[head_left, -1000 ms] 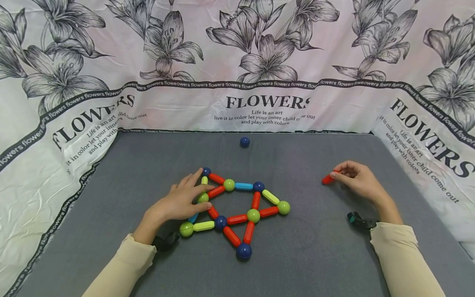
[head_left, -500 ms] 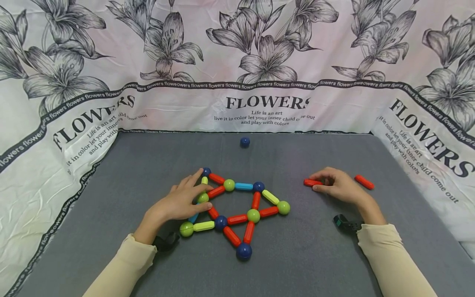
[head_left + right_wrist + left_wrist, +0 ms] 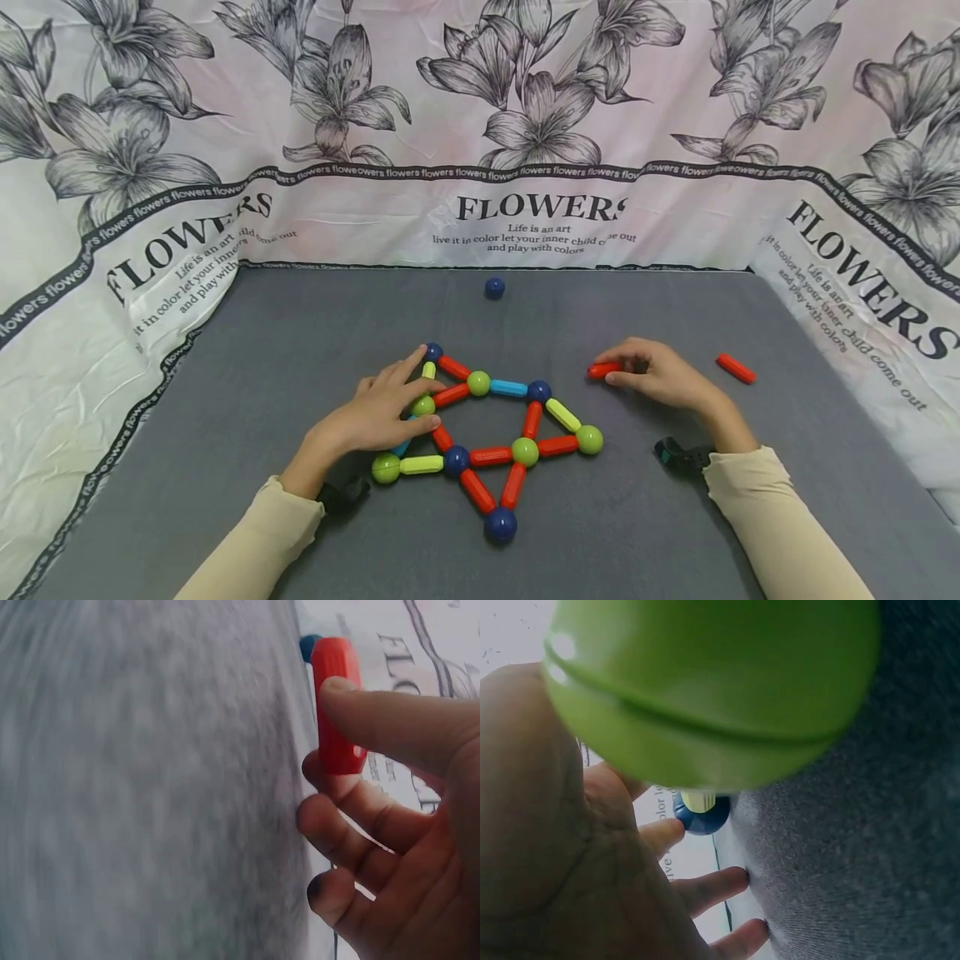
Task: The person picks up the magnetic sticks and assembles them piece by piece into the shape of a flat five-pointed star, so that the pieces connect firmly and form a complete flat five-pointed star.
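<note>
My left hand (image 3: 382, 414) lies spread over the left side of a flat frame of magnetic rods and balls. One fingertip is at its far blue ball (image 3: 432, 353), and the thumb lies near a green ball (image 3: 423, 406). In the left wrist view a large green ball (image 3: 712, 690) fills the top, with a blue ball (image 3: 703, 816) beyond it by a fingertip. Right of the frame, my right hand (image 3: 660, 375) pinches a red magnetic rod (image 3: 339, 712) between thumb and fingers. The rod points left, toward the frame's blue ball (image 3: 539, 392).
Another red rod (image 3: 736, 368) lies to the right of my right hand. A single blue ball (image 3: 494, 288) sits near the back edge of the grey table (image 3: 360, 308). A white flower-printed cloth (image 3: 360, 217) hangs behind and along both sides.
My right hand has moved left with the red rod, uncovering the other red rod behind it. My left hand and the frame have shifted slightly right and a little nearer.
</note>
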`<act>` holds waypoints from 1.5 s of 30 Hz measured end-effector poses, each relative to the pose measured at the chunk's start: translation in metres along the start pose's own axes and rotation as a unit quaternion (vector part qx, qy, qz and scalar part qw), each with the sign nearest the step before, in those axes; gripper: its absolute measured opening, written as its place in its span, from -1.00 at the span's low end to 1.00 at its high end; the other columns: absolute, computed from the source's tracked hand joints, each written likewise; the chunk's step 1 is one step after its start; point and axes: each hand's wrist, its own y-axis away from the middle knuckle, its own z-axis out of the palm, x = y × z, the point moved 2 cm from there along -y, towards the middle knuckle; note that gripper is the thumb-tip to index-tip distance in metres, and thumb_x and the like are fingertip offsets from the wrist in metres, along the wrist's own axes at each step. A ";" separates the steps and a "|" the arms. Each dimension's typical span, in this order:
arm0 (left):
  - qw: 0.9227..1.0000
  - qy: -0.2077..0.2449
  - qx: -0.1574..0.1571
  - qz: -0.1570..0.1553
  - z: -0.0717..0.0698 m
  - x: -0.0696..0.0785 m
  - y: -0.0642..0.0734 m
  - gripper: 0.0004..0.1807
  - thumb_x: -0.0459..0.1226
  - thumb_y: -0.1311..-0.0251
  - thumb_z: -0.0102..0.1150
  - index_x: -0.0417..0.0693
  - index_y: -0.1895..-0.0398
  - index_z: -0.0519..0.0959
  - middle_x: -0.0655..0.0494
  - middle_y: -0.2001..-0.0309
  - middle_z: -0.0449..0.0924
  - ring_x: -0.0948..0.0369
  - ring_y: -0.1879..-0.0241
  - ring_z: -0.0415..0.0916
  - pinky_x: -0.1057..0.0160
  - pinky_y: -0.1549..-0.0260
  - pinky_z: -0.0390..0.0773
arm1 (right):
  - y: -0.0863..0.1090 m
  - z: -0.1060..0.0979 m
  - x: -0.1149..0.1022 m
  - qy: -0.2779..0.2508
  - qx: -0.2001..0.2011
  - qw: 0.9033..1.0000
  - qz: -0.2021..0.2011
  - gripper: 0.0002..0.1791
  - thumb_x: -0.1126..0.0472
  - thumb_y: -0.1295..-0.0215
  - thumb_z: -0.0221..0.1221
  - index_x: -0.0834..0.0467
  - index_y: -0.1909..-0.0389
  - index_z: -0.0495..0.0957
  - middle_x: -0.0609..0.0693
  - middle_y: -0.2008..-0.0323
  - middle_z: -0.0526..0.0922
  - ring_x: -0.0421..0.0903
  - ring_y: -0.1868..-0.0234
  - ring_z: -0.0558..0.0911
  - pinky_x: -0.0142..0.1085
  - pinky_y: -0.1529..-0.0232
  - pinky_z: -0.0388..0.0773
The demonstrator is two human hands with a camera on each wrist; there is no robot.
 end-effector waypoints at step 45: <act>1.000 0.015 -0.003 0.013 0.004 -0.004 0.003 -0.48 0.13 -0.39 0.12 0.32 -0.38 0.46 0.06 -0.69 -0.29 -0.27 -0.61 -0.16 -0.48 -0.36 -0.08 | -0.047 0.000 -0.011 0.017 0.007 1.000 -0.022 -0.55 0.16 -0.32 0.36 0.08 -0.22 0.62 0.14 0.00 0.69 -0.09 0.24 0.54 -0.27 0.22 0.48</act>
